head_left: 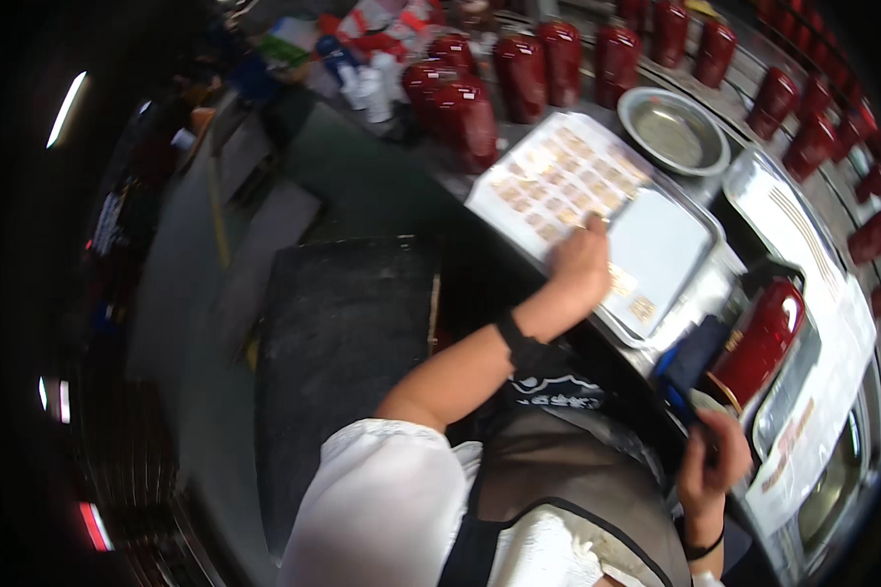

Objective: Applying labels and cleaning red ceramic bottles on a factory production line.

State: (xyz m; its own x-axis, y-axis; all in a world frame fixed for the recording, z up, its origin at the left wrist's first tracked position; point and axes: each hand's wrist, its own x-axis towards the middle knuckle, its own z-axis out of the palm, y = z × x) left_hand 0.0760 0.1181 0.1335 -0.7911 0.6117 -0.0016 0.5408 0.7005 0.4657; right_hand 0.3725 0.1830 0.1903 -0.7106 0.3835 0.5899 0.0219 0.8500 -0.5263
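Left hand (582, 262) over tray (712, 221), at gold-patterned sheet (575, 125); right hand (718, 458) right of tray, by red vase (765, 333). Blurred: can't tell either grip's closure. Dragging wrist could crease sheet.

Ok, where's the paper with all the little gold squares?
In the head view, the gold-square paper is above and right of centre, on the silver tray, with the left hand at its lower edge and a round metal bowl to its right.
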